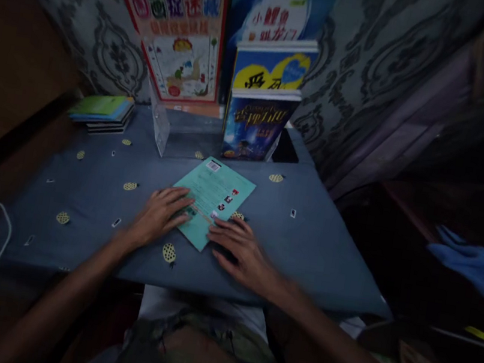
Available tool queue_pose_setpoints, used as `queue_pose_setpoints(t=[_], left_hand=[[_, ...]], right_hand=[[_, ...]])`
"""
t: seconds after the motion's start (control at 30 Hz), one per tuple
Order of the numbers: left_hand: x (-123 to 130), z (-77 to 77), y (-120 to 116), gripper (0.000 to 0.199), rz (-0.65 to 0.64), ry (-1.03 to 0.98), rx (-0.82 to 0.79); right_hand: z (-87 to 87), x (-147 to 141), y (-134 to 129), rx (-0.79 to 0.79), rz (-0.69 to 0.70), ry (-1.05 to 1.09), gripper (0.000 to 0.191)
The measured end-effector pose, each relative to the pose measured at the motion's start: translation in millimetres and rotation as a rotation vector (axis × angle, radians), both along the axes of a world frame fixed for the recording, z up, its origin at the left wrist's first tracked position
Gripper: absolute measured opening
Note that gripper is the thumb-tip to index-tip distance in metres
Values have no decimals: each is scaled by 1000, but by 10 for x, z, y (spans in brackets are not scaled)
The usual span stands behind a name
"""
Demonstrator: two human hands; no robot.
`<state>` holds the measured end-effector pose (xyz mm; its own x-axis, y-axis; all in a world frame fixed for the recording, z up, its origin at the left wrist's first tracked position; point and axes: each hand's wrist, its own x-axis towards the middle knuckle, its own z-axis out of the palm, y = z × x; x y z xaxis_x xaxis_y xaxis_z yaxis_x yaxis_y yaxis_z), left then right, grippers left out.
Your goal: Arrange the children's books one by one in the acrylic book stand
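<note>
A thin turquoise book (205, 185) lies at an angle on the dark blue-grey tablecloth, its barcode corner pointing away from me. Small pictures run down its right side. My left hand (164, 212) rests with its fingers stretched over the book's left edge. On the opposite side, my right hand (243, 251) touches the right edge, fingers extended and slightly apart. Neither hand is wrapped round the book. Part of the book's lower edges is hidden under the fingers.
Behind the book, a clear stand (161, 127) holds upright books, among them a red-bordered book (181, 69) and a dark blue book (254, 126). Several thin books (105, 109) are stacked at the back left. A black flat object (287, 148) lies at the back right. A white cable (7, 231) hangs left.
</note>
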<state>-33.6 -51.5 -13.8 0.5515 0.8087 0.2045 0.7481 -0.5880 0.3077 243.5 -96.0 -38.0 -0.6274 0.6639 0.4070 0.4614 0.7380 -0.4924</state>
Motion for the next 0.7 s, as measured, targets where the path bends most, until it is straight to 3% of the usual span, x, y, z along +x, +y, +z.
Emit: queue_pose_setpoints(t=[0.1,0.27,0.37,0.47,0.53,0.6,0.63,0.7], left_hand=[[-44,-77,84,50,217,4,3],[-12,-105,3,47,208,-87,-25],[20,-97,-239,42,205,-145,-104],[36,-233,-565,40,145,-149,-130],[30,-403,-763,48,94,-87,-57],[8,-571,-897,83,32,26,56],[-6,-634,-935,91,13,87,139],[-30,-708,-953,93,-11,194,272]], right_hand=[[-41,0,22,15,-58,-134,45],[-91,129,20,23,-88,-271,80],[-47,350,-74,49,4,-312,93],[3,568,-214,93,80,-308,105],[-10,649,-296,137,77,-293,102],[-76,672,-342,223,61,-272,92],[-124,670,-349,270,42,-263,87],[-234,657,-337,355,22,-245,79]])
